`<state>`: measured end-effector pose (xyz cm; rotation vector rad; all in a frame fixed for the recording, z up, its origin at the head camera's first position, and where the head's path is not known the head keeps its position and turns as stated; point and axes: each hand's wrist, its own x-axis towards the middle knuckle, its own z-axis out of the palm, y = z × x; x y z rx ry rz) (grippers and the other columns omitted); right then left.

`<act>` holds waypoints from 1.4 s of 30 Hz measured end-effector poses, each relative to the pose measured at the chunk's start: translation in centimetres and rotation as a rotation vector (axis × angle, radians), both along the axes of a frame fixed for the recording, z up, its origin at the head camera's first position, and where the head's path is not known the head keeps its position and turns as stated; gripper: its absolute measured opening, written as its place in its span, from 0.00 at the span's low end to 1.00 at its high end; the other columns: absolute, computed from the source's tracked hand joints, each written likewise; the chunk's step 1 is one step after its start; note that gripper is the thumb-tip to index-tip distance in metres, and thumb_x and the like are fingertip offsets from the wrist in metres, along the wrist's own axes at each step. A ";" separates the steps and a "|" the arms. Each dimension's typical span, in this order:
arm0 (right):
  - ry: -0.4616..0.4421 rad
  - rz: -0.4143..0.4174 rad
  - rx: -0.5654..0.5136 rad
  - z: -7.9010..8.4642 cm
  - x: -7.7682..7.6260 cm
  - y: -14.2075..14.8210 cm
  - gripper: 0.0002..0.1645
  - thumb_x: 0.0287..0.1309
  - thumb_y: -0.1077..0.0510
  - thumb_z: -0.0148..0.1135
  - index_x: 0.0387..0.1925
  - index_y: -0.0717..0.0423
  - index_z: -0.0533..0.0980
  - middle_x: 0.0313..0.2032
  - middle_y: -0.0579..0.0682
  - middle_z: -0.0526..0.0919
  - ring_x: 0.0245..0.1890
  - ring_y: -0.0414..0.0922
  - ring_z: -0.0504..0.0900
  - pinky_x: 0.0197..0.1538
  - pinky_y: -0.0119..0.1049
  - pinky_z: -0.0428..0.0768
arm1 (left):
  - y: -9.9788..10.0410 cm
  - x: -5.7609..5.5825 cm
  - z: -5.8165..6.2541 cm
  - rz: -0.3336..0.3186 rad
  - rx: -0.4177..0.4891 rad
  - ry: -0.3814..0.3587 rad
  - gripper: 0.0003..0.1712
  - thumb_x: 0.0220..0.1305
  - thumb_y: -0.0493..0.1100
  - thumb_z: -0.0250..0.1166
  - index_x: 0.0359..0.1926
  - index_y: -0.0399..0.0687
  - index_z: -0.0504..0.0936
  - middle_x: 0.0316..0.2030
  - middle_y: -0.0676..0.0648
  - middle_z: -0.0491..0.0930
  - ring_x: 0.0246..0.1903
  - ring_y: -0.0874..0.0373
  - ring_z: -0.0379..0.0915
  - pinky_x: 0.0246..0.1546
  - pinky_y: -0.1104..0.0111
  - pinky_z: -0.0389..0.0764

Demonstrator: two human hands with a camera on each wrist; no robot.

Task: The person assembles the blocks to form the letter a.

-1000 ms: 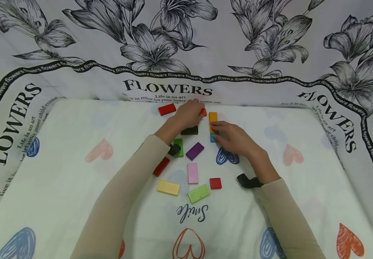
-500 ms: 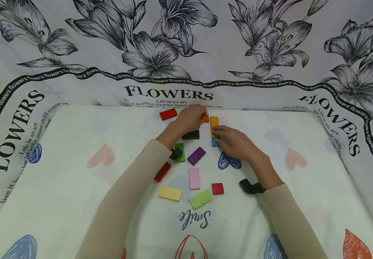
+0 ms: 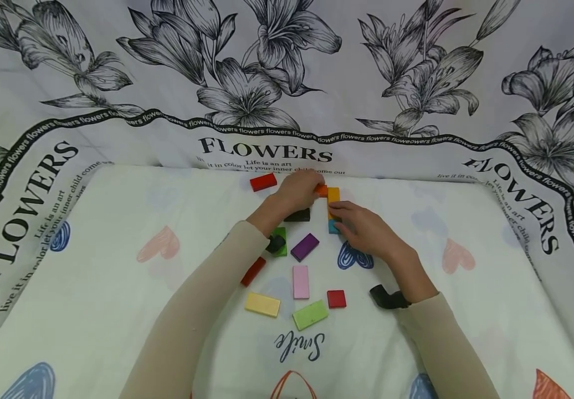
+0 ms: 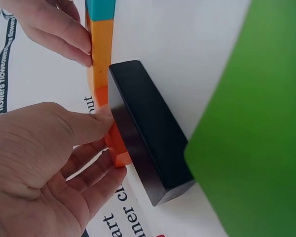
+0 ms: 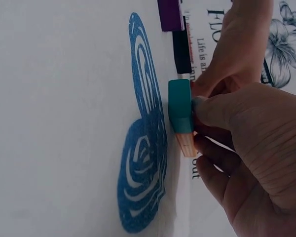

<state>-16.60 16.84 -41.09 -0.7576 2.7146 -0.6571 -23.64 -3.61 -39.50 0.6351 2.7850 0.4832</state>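
Left hand (image 3: 299, 191) pinches one orange block (image 3: 321, 191) between thumb and fingers, at the end of one amber block (image 3: 334, 194); right hand (image 3: 369, 230), fingers loosely extended, touches the amber block's side, its thumb at one teal block (image 3: 332, 226) set end-on to the amber. Twelve blocks total on the cloth (image 3: 207, 221): nearest left hand, one black (image 3: 299, 215) and one red (image 3: 264, 182), then one green (image 3: 282, 252), one purple (image 3: 305, 247). Further toward the person: one dark red (image 3: 254, 271), one pink (image 3: 301, 282), one red square (image 3: 336, 298), one yellow (image 3: 262, 305), one light green (image 3: 310, 315).
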 end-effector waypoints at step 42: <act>-0.006 0.009 -0.023 0.1 -0.2 0.0 0.28 0.76 0.58 0.61 0.73 0.59 0.73 0.74 0.57 0.74 0.76 0.57 0.72 0.79 0.55 0.70 | -6.8 2.4 1.0 0.147 0.034 0.077 0.29 0.78 0.47 0.59 0.74 0.41 0.74 0.73 0.35 0.73 0.75 0.40 0.69 0.72 0.47 0.77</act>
